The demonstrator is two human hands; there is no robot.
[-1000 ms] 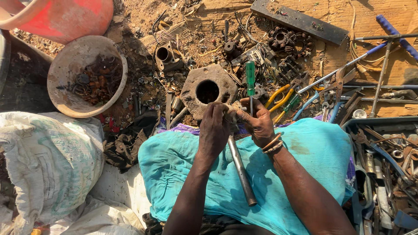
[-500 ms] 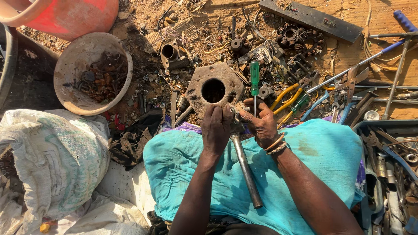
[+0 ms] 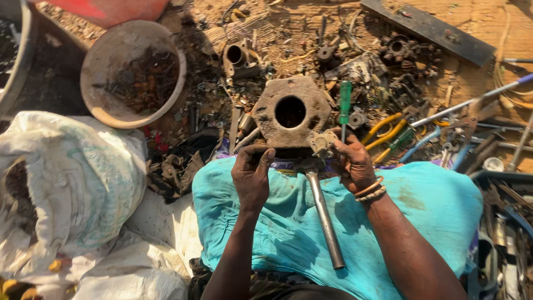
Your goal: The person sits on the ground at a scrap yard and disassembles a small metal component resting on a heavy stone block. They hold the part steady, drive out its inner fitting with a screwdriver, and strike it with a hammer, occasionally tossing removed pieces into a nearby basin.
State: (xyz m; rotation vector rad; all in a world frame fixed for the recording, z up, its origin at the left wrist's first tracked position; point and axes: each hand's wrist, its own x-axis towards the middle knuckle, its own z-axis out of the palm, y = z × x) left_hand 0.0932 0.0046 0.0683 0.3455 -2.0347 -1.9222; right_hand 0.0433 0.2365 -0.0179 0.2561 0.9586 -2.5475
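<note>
My right hand (image 3: 352, 164) grips a small rusty metal part (image 3: 322, 141) at the near edge of a rusty hexagonal block (image 3: 291, 111) with a round hole. My left hand (image 3: 252, 175) is curled just left of it, thumb toward the block's near edge; I cannot tell whether it holds anything. A metal pipe-like handle (image 3: 325, 219) lies between my hands on the turquoise cloth (image 3: 411, 216) over my lap. A green-handled screwdriver (image 3: 345, 103) lies beside the block, above my right hand.
A round bowl (image 3: 91, 83) of rusty scraps sits at the upper left, a white sack (image 3: 66, 178) at the left. Yellow-handled pliers (image 3: 388, 130), rods and loose scrap cover the ground to the right. A black metal bar (image 3: 427, 28) lies at the far right.
My left hand has drawn away from the right one, to the left. The right hand keeps the small part by the block. The view has shifted closer.
</note>
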